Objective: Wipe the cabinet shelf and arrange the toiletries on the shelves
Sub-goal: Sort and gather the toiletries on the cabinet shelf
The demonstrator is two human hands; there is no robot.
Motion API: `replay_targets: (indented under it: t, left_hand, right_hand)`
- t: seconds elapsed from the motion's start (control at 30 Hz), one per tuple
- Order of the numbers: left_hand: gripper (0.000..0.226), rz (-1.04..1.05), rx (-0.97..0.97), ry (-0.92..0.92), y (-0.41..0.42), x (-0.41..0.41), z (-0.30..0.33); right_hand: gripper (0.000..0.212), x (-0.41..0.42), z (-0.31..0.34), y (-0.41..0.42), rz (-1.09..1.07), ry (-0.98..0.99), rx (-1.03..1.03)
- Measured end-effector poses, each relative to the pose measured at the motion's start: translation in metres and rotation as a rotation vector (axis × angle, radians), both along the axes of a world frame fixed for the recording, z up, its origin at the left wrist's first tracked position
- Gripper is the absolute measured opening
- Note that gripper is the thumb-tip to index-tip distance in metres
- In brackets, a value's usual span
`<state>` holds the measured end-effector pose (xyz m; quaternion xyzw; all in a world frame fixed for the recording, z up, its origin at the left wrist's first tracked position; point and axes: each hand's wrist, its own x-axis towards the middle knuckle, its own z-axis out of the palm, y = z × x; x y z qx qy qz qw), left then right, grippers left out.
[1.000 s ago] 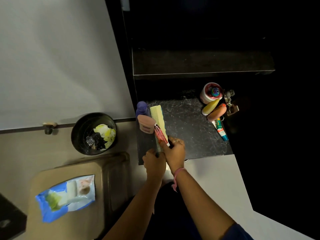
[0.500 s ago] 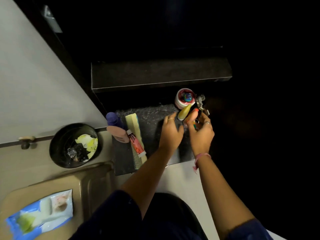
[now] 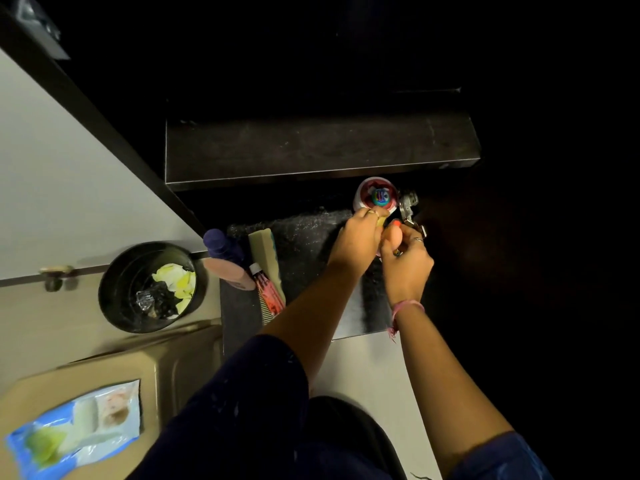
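Step in hand, as judged: arranging toiletries on the lower shelf (image 3: 311, 244); wiping looks finished or set aside, since no cloth is in either hand.

Left hand (image 3: 358, 237): grip closed around a yellow tube (image 3: 381, 221), only its tip showing past the fingers, at the far right corner of the lower shelf.

Right hand (image 3: 407, 268): grip closed on an orange-pink bottle (image 3: 393, 237) with a red cap, touching the left hand. A small item under the fingers cannot be identified.

Round white tub (image 3: 376, 196) sits just beyond both hands, against the back edge. Metal hinge (image 3: 408, 207) beside it on the right.

Along the left edge of the same shelf: purple-capped bottle (image 3: 225, 258), yellow sponge-like block (image 3: 265, 251), red tube (image 3: 268, 294) lying on a comb (image 3: 266, 311). Upper shelf (image 3: 318, 147) is bare.

Next move, as judged: lift or shift the two held items clear of the tub and hinge, then set them in a tidy place, possibly on the upper shelf. Both containers are rounded and may roll if laid flat.
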<state>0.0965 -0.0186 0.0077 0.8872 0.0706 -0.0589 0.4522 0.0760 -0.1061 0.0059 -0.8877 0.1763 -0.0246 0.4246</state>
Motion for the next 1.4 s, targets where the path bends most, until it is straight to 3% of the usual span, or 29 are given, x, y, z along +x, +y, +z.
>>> replay_targets:
  t: [0.27, 0.37, 0.53, 0.93, 1.17, 1.4]
  left_hand:
    - [0.032, 0.039, 0.003, -0.036, 0.050, -0.038, 0.029]
    - [0.032, -0.088, 0.146, 0.080, 0.082, -0.054, 0.041]
    - [0.028, -0.180, 0.319, 0.176, 0.107, -0.069, 0.039]
    - [0.029, -0.172, 0.376, 0.220, 0.108, -0.077, 0.042]
    - [0.040, -0.169, 0.402, 0.305, 0.108, -0.071, 0.042]
    - [0.042, -0.194, 0.415, 0.302, 0.107, -0.069, 0.046]
  right_hand:
    - [0.030, -0.044, 0.017, 0.022, 0.243, -0.026, 0.069]
    - [0.030, -0.072, 0.014, 0.035, 0.372, 0.091, 0.071]
    - [0.032, -0.106, 0.009, 0.058, 0.478, 0.072, 0.076]
    - [0.029, -0.122, 0.005, 0.074, 0.506, 0.092, 0.027]
    - [0.046, -0.123, 0.002, 0.057, 0.593, 0.201, -0.013]
    - [0.041, -0.109, 0.009, 0.002, 0.288, 0.264, -0.091]
